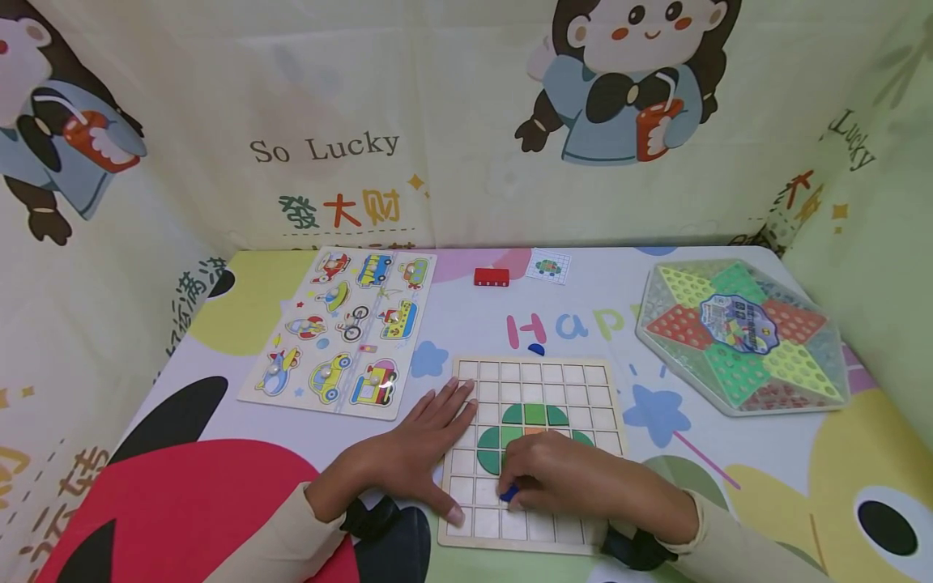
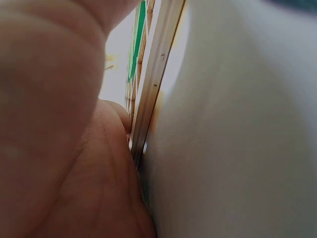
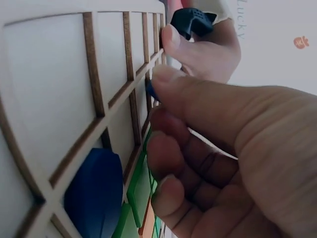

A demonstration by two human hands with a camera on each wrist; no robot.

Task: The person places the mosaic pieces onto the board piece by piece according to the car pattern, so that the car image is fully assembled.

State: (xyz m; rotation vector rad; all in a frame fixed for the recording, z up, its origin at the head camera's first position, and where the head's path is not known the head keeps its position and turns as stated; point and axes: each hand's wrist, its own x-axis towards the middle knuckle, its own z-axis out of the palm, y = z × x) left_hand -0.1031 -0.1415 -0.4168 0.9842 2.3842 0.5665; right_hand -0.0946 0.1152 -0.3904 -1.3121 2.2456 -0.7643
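Observation:
A wooden grid board [image 1: 459,530] lies on the table with green pieces [image 1: 489,450] and an orange piece [image 1: 534,431] set in its cells. My left hand [image 1: 417,441] rests spread along the board's left edge, thumb on the lower corner area; its palm fills much of the left wrist view beside the board's side. With thumb and fingers, my right hand [image 1: 564,474] pinches a small blue piece [image 1: 509,492] over a lower-left cell. Another blue piece [image 3: 94,193] sits in the grid in the right wrist view, hidden by the right hand in the head view.
Just beyond the board lies a loose blue half-round piece [image 1: 536,349]. A vehicle peg puzzle [image 1: 342,332] is at left, a hexagonal game box [image 1: 743,336] at right. Farther back are a red block [image 1: 492,277] and a small pattern card [image 1: 548,265].

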